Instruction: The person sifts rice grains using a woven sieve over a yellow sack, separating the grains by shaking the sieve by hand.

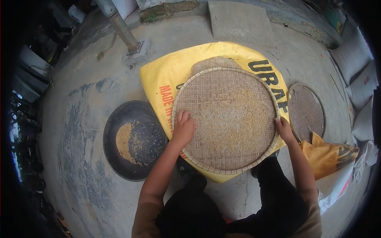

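A round woven tray (pixel 214 158) with a pale bound rim is held over a yellow sack (pixel 158 71) spread on the ground. Grain (pixel 246 115) lies scattered over the tray's middle and right side. My left hand (pixel 183 127) grips the left rim, its fingers curled over the inside edge. At the right rim, my right hand (pixel 284 129) is closed on the edge, with its other fingers hidden beneath. Beyond the tray, a heap of fine husks or broken grain (pixel 216 63) rests on the sack.
A black basin (pixel 115 162) with grain stands at the left. A second woven tray (pixel 306 109) lies at the right, near an orange sack (pixel 327 156). White sacks (pixel 353 55) line the far right. A metal post (pixel 123 31) rises at the upper left.
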Action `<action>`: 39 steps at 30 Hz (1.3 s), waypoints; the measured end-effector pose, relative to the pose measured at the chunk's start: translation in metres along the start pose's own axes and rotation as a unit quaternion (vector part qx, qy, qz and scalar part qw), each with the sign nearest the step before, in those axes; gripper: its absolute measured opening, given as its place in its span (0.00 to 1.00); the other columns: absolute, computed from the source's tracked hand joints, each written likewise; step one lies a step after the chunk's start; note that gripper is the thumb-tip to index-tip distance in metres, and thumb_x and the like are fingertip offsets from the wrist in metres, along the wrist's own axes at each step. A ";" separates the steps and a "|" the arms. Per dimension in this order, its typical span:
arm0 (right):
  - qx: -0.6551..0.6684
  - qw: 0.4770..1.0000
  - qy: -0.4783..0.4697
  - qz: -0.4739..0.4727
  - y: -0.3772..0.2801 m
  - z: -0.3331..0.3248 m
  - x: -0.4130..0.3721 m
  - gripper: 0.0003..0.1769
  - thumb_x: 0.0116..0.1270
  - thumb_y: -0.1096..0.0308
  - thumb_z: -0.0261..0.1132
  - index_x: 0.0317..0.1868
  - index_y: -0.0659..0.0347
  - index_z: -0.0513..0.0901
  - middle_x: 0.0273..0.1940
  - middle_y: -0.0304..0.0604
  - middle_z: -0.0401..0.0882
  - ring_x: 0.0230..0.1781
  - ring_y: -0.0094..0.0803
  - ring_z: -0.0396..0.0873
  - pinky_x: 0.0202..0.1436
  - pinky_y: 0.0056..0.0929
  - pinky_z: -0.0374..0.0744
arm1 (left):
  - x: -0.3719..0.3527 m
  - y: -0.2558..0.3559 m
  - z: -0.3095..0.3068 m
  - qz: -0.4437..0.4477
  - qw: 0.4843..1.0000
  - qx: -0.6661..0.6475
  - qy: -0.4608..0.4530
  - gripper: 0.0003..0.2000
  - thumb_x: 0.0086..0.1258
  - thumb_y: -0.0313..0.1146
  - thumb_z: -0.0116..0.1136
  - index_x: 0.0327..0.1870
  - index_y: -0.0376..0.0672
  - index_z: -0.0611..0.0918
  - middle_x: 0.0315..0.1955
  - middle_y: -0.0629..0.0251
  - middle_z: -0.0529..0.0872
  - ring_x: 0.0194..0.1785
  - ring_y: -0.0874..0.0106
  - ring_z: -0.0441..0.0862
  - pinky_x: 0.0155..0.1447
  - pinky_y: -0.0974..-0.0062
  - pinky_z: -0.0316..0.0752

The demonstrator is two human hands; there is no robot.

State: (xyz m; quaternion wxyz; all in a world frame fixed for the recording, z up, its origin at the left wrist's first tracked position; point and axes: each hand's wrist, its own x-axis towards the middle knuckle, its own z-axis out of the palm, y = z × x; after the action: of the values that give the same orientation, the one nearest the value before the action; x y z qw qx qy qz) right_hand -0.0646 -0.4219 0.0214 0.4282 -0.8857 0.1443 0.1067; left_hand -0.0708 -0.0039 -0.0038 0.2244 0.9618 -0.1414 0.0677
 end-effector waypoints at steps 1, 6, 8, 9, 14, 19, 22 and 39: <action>0.001 1.000 0.001 0.000 -0.001 -0.001 0.000 0.21 0.69 0.57 0.53 0.46 0.71 0.74 0.25 0.38 0.71 0.23 0.23 0.68 0.29 0.25 0.71 | 0.000 0.000 -0.001 0.001 1.000 0.000 0.000 0.07 0.53 0.27 0.63 0.28 0.40 0.76 0.51 0.57 0.71 0.63 0.54 0.61 0.63 0.59 0.58; -0.039 0.999 0.001 -0.003 -0.007 -0.002 -0.004 0.24 0.69 0.56 0.52 0.50 0.73 0.72 0.35 0.48 0.77 0.33 0.31 0.74 0.41 0.28 0.74 | -0.005 -0.013 -0.042 -0.119 0.988 -0.088 0.051 0.06 0.56 0.27 0.60 0.32 0.38 0.76 0.44 0.54 0.76 0.57 0.55 0.68 0.54 0.65 0.66; -0.036 0.999 -0.006 0.012 -0.010 -0.004 -0.006 0.25 0.69 0.56 0.52 0.51 0.73 0.72 0.37 0.50 0.78 0.36 0.32 0.75 0.44 0.28 0.73 | -0.017 -0.023 -0.080 -0.379 0.919 -0.086 0.069 0.09 0.56 0.26 0.61 0.36 0.39 0.74 0.44 0.52 0.77 0.55 0.56 0.71 0.51 0.64 0.66; -0.033 0.999 -0.014 0.023 -0.012 -0.004 -0.005 0.25 0.69 0.56 0.52 0.52 0.74 0.72 0.40 0.52 0.78 0.39 0.33 0.75 0.47 0.29 0.73 | -0.024 -0.026 -0.100 -0.426 0.902 -0.041 0.058 0.11 0.56 0.26 0.61 0.39 0.40 0.74 0.44 0.52 0.78 0.54 0.56 0.72 0.51 0.64 0.67; -0.023 1.000 -0.011 0.012 -0.005 -0.002 -0.001 0.25 0.69 0.56 0.52 0.51 0.74 0.72 0.38 0.50 0.78 0.38 0.32 0.75 0.46 0.29 0.73 | -0.038 -0.028 -0.105 -0.255 0.945 0.159 0.128 0.19 0.55 0.26 0.62 0.49 0.42 0.75 0.42 0.54 0.80 0.51 0.57 0.74 0.51 0.66 0.69; -0.015 0.999 -0.014 0.026 -0.005 -0.002 -0.001 0.24 0.69 0.56 0.52 0.51 0.73 0.73 0.36 0.48 0.77 0.37 0.30 0.74 0.45 0.28 0.73 | -0.001 -0.001 -0.056 -0.042 0.992 -0.118 -0.007 0.11 0.53 0.26 0.62 0.39 0.40 0.79 0.38 0.57 0.78 0.47 0.57 0.73 0.51 0.66 0.70; -0.010 0.999 -0.021 0.039 -0.003 -0.002 0.001 0.24 0.69 0.57 0.52 0.51 0.73 0.73 0.36 0.48 0.78 0.35 0.30 0.74 0.43 0.28 0.73 | 0.011 -0.002 -0.027 -0.030 0.998 -0.043 -0.030 0.09 0.53 0.26 0.61 0.36 0.41 0.79 0.33 0.58 0.77 0.45 0.57 0.73 0.49 0.65 0.70; -0.029 0.999 0.000 -0.015 0.007 -0.001 0.002 0.24 0.69 0.55 0.52 0.47 0.73 0.73 0.29 0.47 0.75 0.28 0.31 0.72 0.35 0.30 0.73 | 0.016 -0.004 -0.012 -0.091 0.989 0.044 -0.107 0.05 0.57 0.26 0.55 0.33 0.36 0.80 0.36 0.52 0.77 0.45 0.55 0.74 0.49 0.61 0.70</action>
State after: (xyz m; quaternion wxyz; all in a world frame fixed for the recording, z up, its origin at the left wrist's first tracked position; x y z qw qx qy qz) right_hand -0.0651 -0.4274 0.0163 0.4035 -0.9000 0.1279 0.1044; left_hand -0.0552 0.0010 0.0081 0.1705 0.9813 -0.0739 -0.0504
